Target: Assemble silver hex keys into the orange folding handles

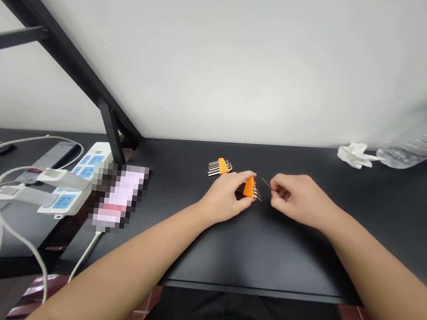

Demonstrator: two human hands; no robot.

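**Two orange holders (249,187), one loose hex key (267,184)**

Adds up further to two hands, a left hand (224,195) and a right hand (298,197); two phones (121,195); one power strip (87,170); two white adapters (65,179); one plastic bottle (421,146); one crumpled tissue (355,155). Gives no sure count of the keys (214,168) in either holder, too small to tell apart.

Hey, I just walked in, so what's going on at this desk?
A person sits at a black tabletop, working with both hands. The left hand grips a small orange plastic holder with silvery metal keys sticking out. The right hand pinches a thin metal rod, apart from that holder. A second orange holder fitted with L-shaped metal keys lies on the tabletop just beyond the left hand.
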